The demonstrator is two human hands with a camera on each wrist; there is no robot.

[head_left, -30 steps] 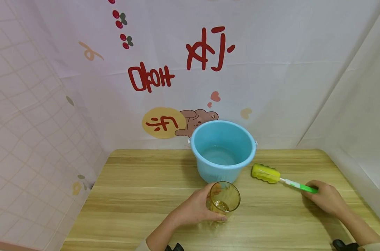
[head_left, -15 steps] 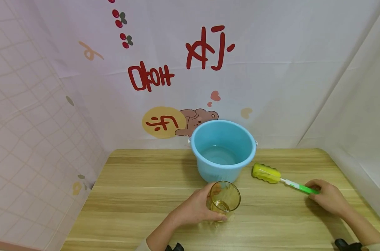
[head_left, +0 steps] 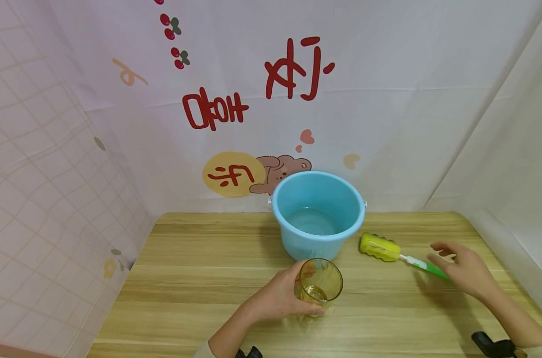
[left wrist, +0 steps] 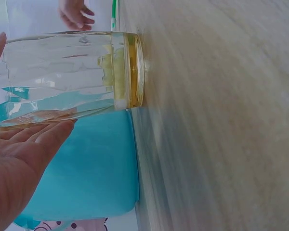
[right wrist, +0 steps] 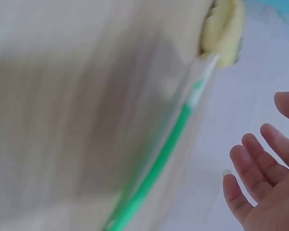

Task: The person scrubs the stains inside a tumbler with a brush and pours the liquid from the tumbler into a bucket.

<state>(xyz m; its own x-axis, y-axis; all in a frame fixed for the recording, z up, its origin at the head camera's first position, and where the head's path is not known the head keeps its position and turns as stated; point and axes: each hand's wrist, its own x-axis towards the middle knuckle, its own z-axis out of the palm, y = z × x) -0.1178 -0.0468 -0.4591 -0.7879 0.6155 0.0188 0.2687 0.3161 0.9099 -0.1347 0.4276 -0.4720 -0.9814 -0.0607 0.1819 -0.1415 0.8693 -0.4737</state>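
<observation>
An amber-tinted drinking glass (head_left: pixel 322 286) stands upright on the table in front of the bucket. My left hand (head_left: pixel 281 296) grips it from the left, thumb on the near side and fingers behind. In the left wrist view the glass (left wrist: pixel 67 72) lies between thumb and fingers, its base against the tabletop. To the right, a sponge cup brush (head_left: pixel 380 247) with a yellow head and a green-and-white handle lies on the table. My right hand (head_left: pixel 465 268) hovers just over the handle's end, fingers parted. The right wrist view shows that hand (right wrist: pixel 265 178) apart from the green handle (right wrist: pixel 159 163), holding nothing.
A light blue bucket (head_left: pixel 317 243) with some water in it stands at the table's back, behind the glass and left of the brush head. White printed cloth (head_left: pixel 387 124) hangs behind the wooden table (head_left: pixel 199 278) and along both sides.
My right hand has let go of the brush handle and lifted off it, fingers spreading. The brush stays lying on the table. My left hand and the glass have not moved.
</observation>
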